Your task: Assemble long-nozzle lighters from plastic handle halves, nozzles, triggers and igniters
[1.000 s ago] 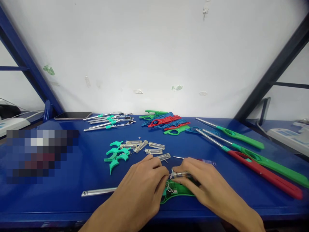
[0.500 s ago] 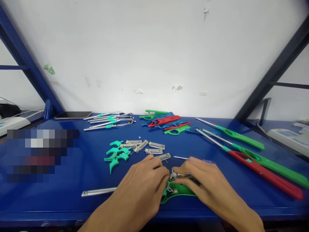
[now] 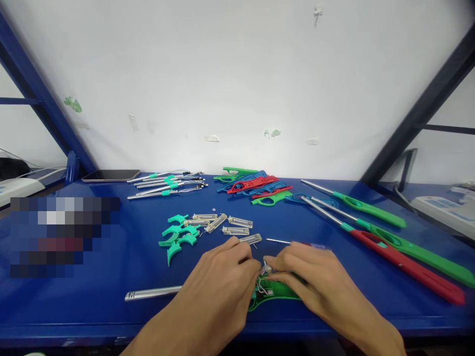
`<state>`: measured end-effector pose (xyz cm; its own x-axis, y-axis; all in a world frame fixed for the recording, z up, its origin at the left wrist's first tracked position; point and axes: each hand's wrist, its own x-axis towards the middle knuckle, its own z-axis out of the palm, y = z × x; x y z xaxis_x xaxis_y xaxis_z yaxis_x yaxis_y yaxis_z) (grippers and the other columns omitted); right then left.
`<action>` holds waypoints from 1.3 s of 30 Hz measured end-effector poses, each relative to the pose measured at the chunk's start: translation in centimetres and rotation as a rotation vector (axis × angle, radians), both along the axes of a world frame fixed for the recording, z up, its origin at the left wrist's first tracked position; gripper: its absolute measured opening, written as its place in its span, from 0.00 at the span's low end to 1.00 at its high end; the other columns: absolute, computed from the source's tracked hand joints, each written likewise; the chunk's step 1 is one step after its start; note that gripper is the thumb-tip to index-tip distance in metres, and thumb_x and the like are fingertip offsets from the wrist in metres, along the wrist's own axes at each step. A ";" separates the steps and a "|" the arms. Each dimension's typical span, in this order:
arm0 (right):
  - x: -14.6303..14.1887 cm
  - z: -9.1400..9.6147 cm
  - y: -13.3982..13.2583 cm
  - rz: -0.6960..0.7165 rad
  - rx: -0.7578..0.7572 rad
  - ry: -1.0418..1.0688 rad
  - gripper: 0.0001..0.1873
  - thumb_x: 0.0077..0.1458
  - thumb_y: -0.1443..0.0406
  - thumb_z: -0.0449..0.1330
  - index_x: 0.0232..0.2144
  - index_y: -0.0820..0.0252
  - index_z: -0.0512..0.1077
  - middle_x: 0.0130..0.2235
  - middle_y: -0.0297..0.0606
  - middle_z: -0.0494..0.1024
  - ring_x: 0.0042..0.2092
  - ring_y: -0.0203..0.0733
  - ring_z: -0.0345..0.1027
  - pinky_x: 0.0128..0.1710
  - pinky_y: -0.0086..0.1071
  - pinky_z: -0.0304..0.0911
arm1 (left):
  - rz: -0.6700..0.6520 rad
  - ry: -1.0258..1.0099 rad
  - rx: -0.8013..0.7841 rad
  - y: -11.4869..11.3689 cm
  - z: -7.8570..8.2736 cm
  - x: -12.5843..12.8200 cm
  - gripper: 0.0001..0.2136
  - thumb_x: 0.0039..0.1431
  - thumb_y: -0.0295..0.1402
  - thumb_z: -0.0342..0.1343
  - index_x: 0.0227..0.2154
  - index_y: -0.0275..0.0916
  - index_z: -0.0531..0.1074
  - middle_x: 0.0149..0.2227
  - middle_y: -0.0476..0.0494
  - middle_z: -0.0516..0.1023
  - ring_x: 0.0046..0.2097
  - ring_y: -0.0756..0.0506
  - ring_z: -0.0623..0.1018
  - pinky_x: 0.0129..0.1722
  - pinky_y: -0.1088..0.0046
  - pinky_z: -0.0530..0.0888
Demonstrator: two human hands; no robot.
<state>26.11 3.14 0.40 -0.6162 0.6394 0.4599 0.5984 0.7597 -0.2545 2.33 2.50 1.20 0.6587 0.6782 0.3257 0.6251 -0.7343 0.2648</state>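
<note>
My right hand [image 3: 311,279] pinches a small clear lighter fuel tank [image 3: 267,267] between thumb and fingers; most of it is hidden behind them. Close against the tank's end are the closed fingertips of my left hand [image 3: 226,277]. What they grip there is too small and covered to make out. Below both hands lies an open green lighter handle shell [image 3: 280,290], with white wires and a small metal piece inside. A silver lighter tube [image 3: 152,294] sticks out to the left from under my left hand.
Several clear fuel tanks [image 3: 237,231] and teal triggers [image 3: 180,232] lie beyond my left hand. A screwdriver [image 3: 278,242] is past my right hand. Farther back are metal tubes with wires [image 3: 166,185], coloured shells [image 3: 256,185] and a phone [image 3: 111,175]. Long lighters [image 3: 404,259] lie right.
The tank in my right hand now shows less of its body, mostly just its end near the left fingertips. Both hands stay almost in place; the view shifts slightly.
</note>
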 end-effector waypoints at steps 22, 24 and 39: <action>-0.1 -0.4 0.2 0.011 0.089 0.104 0.02 0.75 0.64 0.60 0.44 0.53 0.73 0.34 0.29 0.79 0.32 0.37 0.68 0.35 0.32 0.58 | 0.017 -0.126 0.137 -0.1 0.7 0.0 0.11 0.69 0.19 0.56 0.33 0.40 0.75 0.33 0.50 0.80 0.36 0.44 0.75 0.44 0.65 0.74; -0.1 -0.3 0.2 0.024 0.092 0.100 0.03 0.75 0.65 0.59 0.43 0.54 0.73 0.33 0.29 0.78 0.32 0.36 0.68 0.36 0.32 0.59 | 0.009 -0.120 0.157 -0.1 0.5 0.2 0.11 0.68 0.18 0.55 0.33 0.39 0.75 0.33 0.49 0.79 0.36 0.44 0.74 0.43 0.65 0.73; 0.1 -0.2 0.2 0.037 0.073 0.092 0.06 0.75 0.62 0.60 0.45 0.54 0.76 0.34 0.29 0.80 0.32 0.37 0.69 0.35 0.33 0.60 | -0.018 -0.064 0.152 0.0 0.2 0.0 0.10 0.69 0.18 0.55 0.35 0.39 0.75 0.35 0.49 0.80 0.37 0.43 0.74 0.44 0.64 0.73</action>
<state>26.19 3.32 0.22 -0.5914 0.5801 0.5601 0.5463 0.7991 -0.2508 2.33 2.53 1.38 0.6448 0.6064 0.4653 0.5972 -0.7796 0.1885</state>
